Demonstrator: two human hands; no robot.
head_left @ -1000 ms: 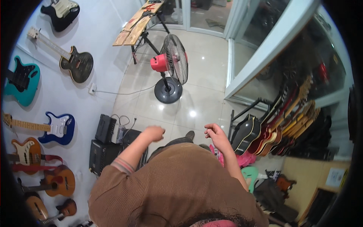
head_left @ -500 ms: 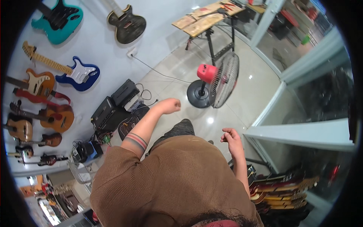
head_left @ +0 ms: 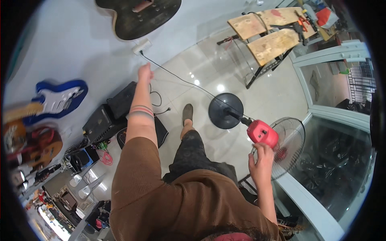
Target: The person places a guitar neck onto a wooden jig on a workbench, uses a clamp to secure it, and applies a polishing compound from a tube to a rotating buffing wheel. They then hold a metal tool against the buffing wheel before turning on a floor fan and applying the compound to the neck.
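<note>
My left hand (head_left: 145,73) is stretched out toward the wall, just below a black power cord (head_left: 175,76). Its fingers look curled, and I make out nothing in them. The cord's plug (head_left: 141,52) sits in a white wall socket (head_left: 142,45). On the right, my right hand (head_left: 262,161) has its thumb and fingers apart. Its fingertips are at the lower edge of the red motor housing of a standing fan (head_left: 262,133); whether they touch it I cannot tell. The fan's round black base (head_left: 226,110) rests on the tiled floor.
Black amplifiers (head_left: 97,123) stand along the left wall, with a loose plug (head_left: 168,109) beside them. Guitars hang on that wall, including a blue one (head_left: 60,100). A wooden workbench (head_left: 277,45) with tools stands at the far right. Glass panels (head_left: 333,154) line the right side.
My left arm has stretched forward to the wall near the cord. The view has shifted toward the socket. My right hand is now at the fan's red housing, which was farther off before.
</note>
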